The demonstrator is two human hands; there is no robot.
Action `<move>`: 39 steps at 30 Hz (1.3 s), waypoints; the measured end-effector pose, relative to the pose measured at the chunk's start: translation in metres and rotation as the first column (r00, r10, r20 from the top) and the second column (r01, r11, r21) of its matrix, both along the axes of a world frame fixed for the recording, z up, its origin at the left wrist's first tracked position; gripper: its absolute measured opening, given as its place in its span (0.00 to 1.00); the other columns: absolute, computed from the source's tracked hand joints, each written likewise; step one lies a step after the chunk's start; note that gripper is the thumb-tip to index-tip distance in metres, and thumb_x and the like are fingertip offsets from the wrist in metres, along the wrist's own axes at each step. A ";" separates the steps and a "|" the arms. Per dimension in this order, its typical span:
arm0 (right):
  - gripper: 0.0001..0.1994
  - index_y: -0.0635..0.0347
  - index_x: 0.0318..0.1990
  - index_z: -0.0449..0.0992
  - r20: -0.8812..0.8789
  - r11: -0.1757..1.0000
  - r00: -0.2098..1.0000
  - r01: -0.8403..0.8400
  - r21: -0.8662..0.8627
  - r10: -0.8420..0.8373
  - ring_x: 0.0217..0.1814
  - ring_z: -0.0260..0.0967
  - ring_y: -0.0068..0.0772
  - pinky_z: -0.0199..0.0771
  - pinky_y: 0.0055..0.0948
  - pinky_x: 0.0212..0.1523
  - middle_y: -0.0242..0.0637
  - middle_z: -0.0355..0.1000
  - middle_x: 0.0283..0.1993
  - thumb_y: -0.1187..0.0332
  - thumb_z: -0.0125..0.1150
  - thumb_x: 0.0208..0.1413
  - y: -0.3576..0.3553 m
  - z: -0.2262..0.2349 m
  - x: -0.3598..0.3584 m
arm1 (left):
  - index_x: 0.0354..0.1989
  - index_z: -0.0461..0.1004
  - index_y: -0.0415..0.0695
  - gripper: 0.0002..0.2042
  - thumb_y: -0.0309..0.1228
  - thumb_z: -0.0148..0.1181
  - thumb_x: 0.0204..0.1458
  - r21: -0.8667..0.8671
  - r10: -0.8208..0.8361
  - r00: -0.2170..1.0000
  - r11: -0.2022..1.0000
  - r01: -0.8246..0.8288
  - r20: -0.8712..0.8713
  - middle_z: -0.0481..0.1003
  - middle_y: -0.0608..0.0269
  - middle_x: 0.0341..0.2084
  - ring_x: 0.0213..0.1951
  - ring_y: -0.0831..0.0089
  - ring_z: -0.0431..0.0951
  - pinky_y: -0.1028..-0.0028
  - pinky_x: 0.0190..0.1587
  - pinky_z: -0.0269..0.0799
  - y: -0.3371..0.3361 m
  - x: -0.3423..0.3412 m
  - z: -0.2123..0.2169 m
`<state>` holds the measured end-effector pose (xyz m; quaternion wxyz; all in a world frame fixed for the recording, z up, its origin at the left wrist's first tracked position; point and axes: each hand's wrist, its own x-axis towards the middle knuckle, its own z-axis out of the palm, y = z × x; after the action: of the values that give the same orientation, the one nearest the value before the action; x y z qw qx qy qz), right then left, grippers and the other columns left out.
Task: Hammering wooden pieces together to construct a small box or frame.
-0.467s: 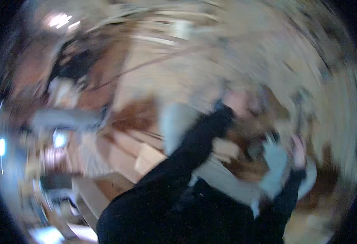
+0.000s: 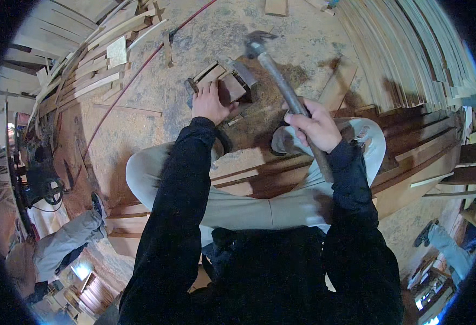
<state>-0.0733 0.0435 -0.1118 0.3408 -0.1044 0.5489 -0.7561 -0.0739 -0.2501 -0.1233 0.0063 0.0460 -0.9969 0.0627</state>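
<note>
While the person sits low on the dusty floor [image 2: 140,108] with knees drawn up, the left hand [image 2: 210,103] lies flat on a small assembly of short wood blocks [image 2: 224,84], fingers bent over its near-left edge and pressing it down rather than pinching it. The right hand [image 2: 316,127] is wrapped tight round the wooden handle of a claw hammer [image 2: 281,81]; fingers fully curled, no gap showing. The hammer head sits raised just to the far right of the blocks, not touching them, claw pointing away. Judged step: steadying the workpiece with the hammer poised over it, mid-nailing or knocking a block home; no nail can be made out. A next blow would call for the steadying fingers to stay clear of the strike spot and for the head to land square on the block's top. Long boards [image 2: 422,70] stacked far right, loose planks [image 2: 86,65] far left, a red cord [image 2: 135,70] trailing across the floor. Another person's leg [image 2: 64,241] at near left, well apart.
</note>
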 end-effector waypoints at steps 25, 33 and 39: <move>0.08 0.62 0.32 0.65 0.075 0.969 0.987 0.124 0.213 -0.143 0.13 0.59 0.19 0.60 0.22 0.11 0.29 0.61 0.18 0.69 0.57 0.51 0.108 -0.083 0.006 | 0.56 0.59 0.40 0.41 0.49 0.65 0.34 0.255 -0.131 0.990 0.960 0.116 0.044 0.69 0.53 0.45 0.50 0.57 0.68 0.59 0.52 0.61 0.126 -0.023 -0.144; 0.08 0.60 0.32 0.63 0.149 0.958 0.986 0.033 0.284 -0.078 0.14 0.59 0.19 0.60 0.22 0.11 0.28 0.61 0.20 0.69 0.56 0.52 0.107 -0.116 0.004 | 0.55 0.61 0.40 0.39 0.46 0.66 0.33 0.365 -0.103 0.995 0.926 0.100 -0.012 0.67 0.49 0.50 0.51 0.52 0.68 0.60 0.54 0.62 0.129 -0.018 -0.145; 0.10 0.58 0.42 0.63 0.302 0.977 0.937 0.126 0.171 -0.173 0.15 0.57 0.18 0.57 0.20 0.11 0.27 0.60 0.21 0.71 0.55 0.53 0.111 -0.105 0.003 | 0.55 0.61 0.40 0.39 0.49 0.66 0.34 0.359 -0.100 0.995 0.928 0.098 -0.012 0.67 0.49 0.49 0.50 0.52 0.68 0.59 0.53 0.63 0.129 -0.016 -0.144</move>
<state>-0.0699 0.1546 -0.2166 0.3724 0.0855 0.5485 -0.7437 -0.0895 -0.1206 -0.2677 -0.0025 -0.0041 -0.9927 -0.1206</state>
